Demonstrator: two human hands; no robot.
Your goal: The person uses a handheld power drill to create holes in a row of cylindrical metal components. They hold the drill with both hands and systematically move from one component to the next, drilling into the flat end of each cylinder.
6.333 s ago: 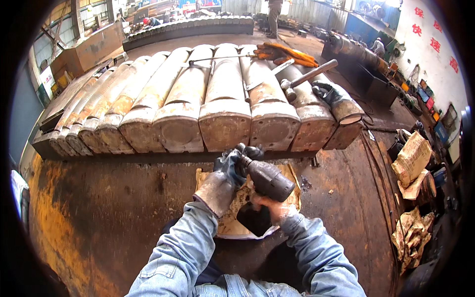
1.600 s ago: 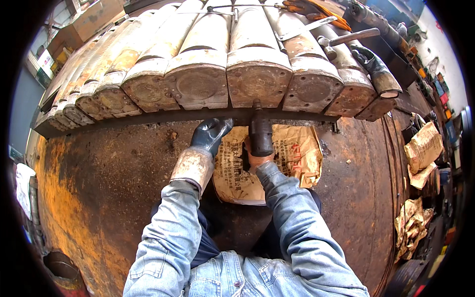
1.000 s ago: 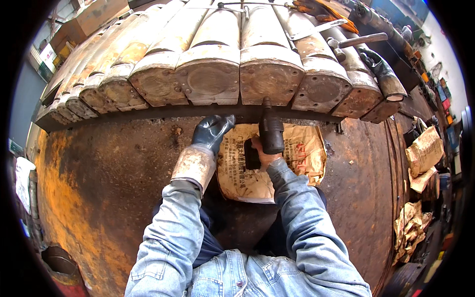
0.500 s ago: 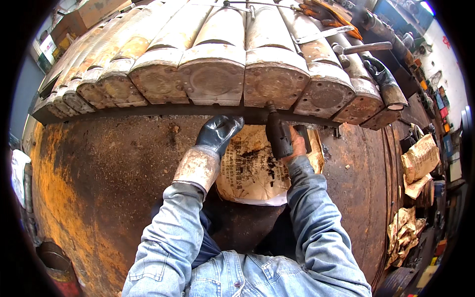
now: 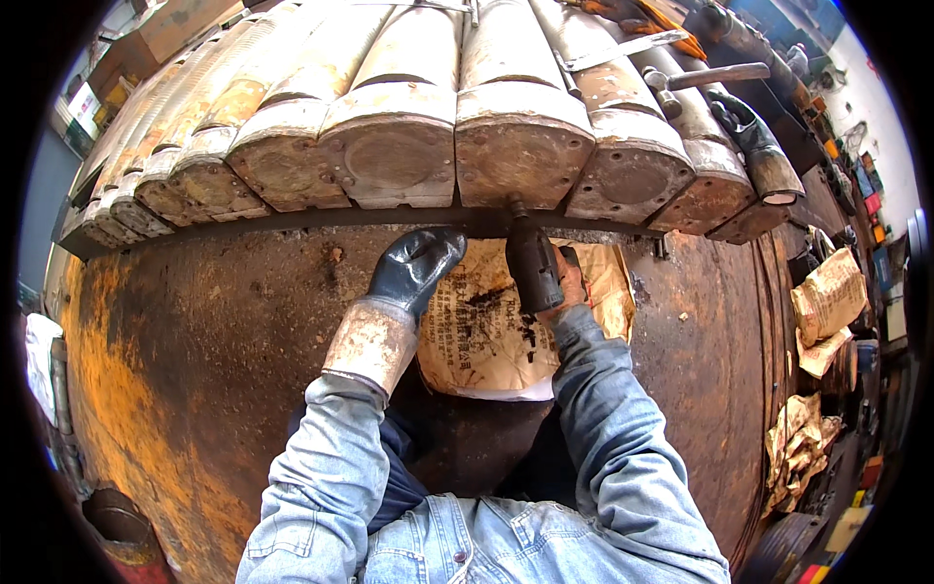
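Observation:
My right hand (image 5: 571,282), bare, is wrapped round a dark power tool that looks like an impact wrench (image 5: 533,268). The tool's narrow nose meets the lower edge of a flat, rusty end plate (image 5: 525,156) on one of the large metal cylinders. My left hand (image 5: 420,263) wears a black-coated glove with a dirty, pale cuff. Its fingers are curled closed just below the neighbouring cylinder, left of the tool; whatever they may hold is hidden. Under both hands lies a stained brown paper sack (image 5: 477,346) with dark print.
Several cylinders (image 5: 404,58) form a row across the far side. On them rest a hammer (image 5: 720,74), a flat spanner (image 5: 628,49) and a black glove (image 5: 754,141). Crumpled brown paper (image 5: 800,453) lies at the right; a bucket (image 5: 119,516) stands lower left. The floor plate (image 5: 243,321) is rusty.
The whole view has shifted slightly, so the cylinders and both hands appear a little further left. The impact wrench is still in my right hand against the same end plate.

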